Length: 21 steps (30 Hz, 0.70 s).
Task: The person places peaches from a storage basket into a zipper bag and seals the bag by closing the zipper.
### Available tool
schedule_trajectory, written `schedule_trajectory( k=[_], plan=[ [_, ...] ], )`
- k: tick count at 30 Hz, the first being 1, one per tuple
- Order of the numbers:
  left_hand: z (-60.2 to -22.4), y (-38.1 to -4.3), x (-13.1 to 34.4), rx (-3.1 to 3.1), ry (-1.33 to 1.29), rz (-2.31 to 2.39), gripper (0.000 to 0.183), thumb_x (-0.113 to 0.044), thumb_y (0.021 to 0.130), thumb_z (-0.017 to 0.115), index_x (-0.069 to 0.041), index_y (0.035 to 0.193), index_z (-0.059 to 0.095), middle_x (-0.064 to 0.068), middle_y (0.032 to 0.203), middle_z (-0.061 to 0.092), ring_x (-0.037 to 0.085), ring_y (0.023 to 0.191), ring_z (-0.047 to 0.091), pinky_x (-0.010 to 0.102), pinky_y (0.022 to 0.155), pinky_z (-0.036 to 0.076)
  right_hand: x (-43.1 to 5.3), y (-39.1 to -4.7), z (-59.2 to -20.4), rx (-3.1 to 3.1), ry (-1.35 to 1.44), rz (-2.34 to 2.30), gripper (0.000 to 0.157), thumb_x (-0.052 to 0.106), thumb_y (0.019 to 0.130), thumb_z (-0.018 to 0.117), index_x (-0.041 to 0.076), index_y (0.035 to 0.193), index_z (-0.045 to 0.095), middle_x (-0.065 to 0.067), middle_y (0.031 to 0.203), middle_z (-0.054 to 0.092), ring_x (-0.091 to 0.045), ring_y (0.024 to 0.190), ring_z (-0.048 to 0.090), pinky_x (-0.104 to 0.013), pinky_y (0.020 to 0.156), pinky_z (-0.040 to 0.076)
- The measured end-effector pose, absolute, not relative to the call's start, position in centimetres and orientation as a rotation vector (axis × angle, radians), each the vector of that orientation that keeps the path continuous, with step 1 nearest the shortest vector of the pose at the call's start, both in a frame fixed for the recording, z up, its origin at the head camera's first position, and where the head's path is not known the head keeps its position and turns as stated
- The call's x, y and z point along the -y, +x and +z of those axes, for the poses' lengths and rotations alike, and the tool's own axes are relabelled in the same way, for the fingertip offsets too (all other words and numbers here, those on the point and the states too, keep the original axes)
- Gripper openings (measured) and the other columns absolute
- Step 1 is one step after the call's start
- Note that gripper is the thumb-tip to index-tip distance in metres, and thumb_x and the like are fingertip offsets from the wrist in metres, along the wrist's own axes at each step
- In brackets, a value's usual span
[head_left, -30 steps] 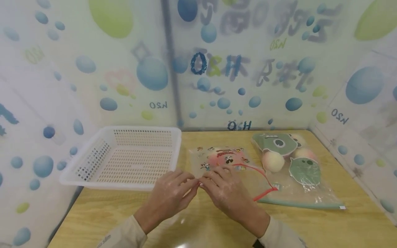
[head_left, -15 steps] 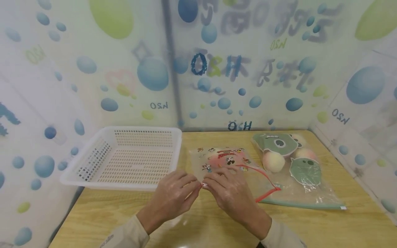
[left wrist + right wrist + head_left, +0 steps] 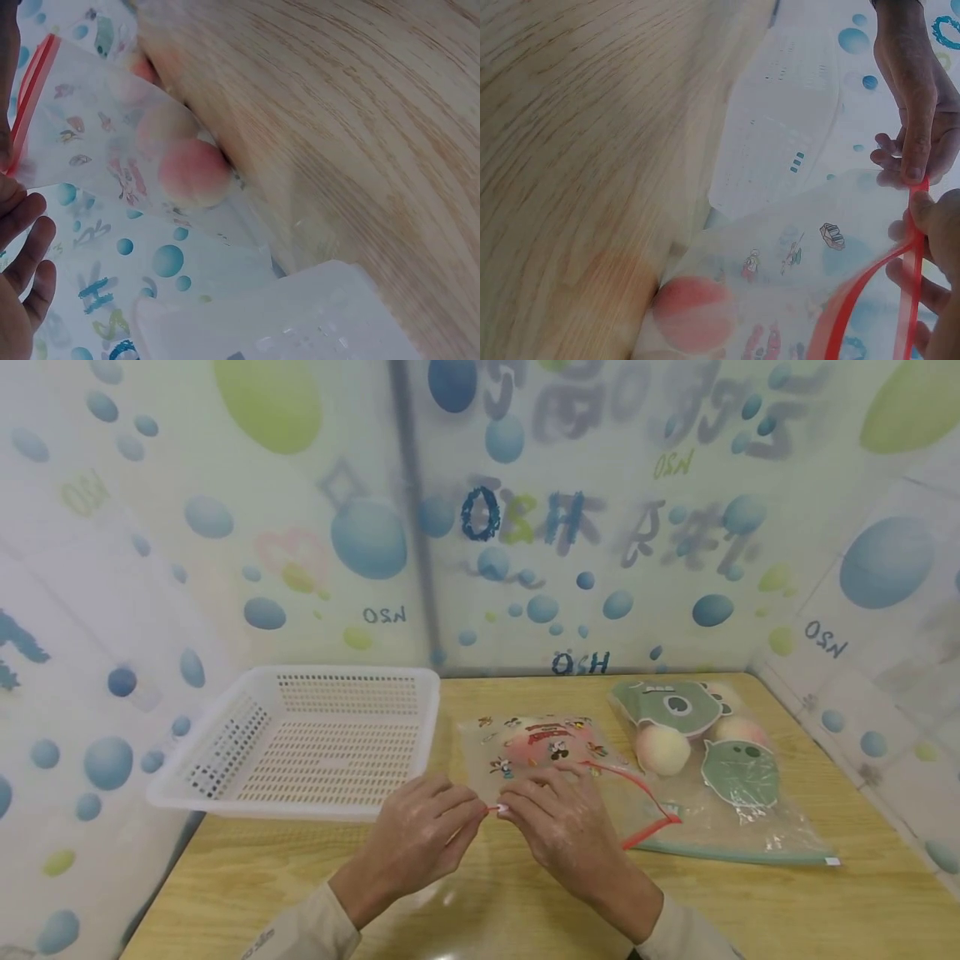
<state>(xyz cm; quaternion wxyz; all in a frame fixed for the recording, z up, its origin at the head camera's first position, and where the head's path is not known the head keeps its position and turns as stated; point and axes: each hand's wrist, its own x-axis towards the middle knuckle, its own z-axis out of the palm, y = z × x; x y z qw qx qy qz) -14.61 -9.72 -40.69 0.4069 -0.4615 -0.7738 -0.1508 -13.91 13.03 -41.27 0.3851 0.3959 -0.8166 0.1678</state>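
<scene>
A clear zip bag (image 3: 480,747) with cartoon prints lies on the table, with pink-and-cream peaches (image 3: 196,172) showing through it. Its red zip edge (image 3: 651,833) faces the person. My left hand (image 3: 423,835) pinches the left end of that edge. Just to the right, my right hand (image 3: 566,839) pinches the zip at a small white slider (image 3: 502,808), mostly covered by the fingers. A short red stretch shows between the two hands. Beyond the right hand the red edges stand apart, as the right wrist view also shows.
At the left stands a white perforated basket (image 3: 431,727). A larger clear bag (image 3: 787,827) with a green zip lies at the right, holding several peaches and bearing green cartoon shapes. Patterned walls (image 3: 300,635) border the wooden table (image 3: 465,918) at the back and sides.
My right hand has shifted slightly to the right along the zip with the slider. The gap between the hands has widened, baring a short red stretch. The left hand is nearly still.
</scene>
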Motion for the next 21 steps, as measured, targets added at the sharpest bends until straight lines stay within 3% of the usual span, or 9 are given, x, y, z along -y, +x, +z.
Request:
schedule_trajectory(
  k=[7,11,14,17,21],
  plan=[
    [-40.69,-14.44,9.9,1.996,-1.139,-0.387,0.023,-0.022,0.101,0.057,-0.015,0.089,0.076,-0.005,0.088,0.071,0.015,0.074,0.062,0.03,0.059,0.051,-13.29,-13.96,-41.36,2.021,0.985,0.425,0.039,0.033,0.109,0.046,0.012,0.098,0.077,-0.001,0.106,0.071,-0.024,0.098,0.065,-0.053,0.09,0.045],
    [-40.51,-14.38,9.84,2.04,-1.122,-0.398,0.011,-0.02,0.092,0.067,-0.014,0.092,0.075,-0.002,0.098,0.07,0.018,0.083,0.063,0.032,0.064,0.055,-13.27,-13.77,-41.27,2.034,0.99,0.428,0.039,0.032,0.11,0.045,0.013,0.097,0.077,-0.003,0.115,0.07,-0.025,0.1,0.064,-0.055,0.092,0.044],
    [-40.29,-14.41,9.71,2.048,-1.12,-0.389,0.016,-0.022,0.086,0.074,-0.014,0.1,0.076,0.001,0.108,0.069,0.021,0.091,0.064,0.033,0.069,0.057,-13.11,-13.66,-41.21,2.035,0.99,0.433,0.038,0.031,0.11,0.046,0.012,0.096,0.076,-0.004,0.119,0.068,-0.025,0.099,0.064,-0.056,0.092,0.044],
    [-40.16,-14.46,9.55,2.049,-1.133,-0.382,0.022,-0.024,0.087,0.077,-0.014,0.107,0.076,0.004,0.114,0.069,0.022,0.096,0.064,0.034,0.076,0.058,-12.9,-13.58,-41.27,2.026,0.989,0.432,0.038,0.031,0.11,0.046,0.012,0.096,0.076,-0.005,0.121,0.067,-0.024,0.098,0.063,-0.055,0.092,0.044],
    [-40.28,-14.5,9.47,2.023,-1.161,-0.409,0.013,-0.021,0.093,0.073,-0.014,0.103,0.077,0.005,0.112,0.069,0.023,0.096,0.064,0.033,0.078,0.057,-12.73,-13.5,-41.44,2.021,0.988,0.438,0.037,0.03,0.11,0.046,0.012,0.098,0.076,-0.005,0.123,0.066,-0.023,0.099,0.063,-0.054,0.093,0.044]
  ],
)
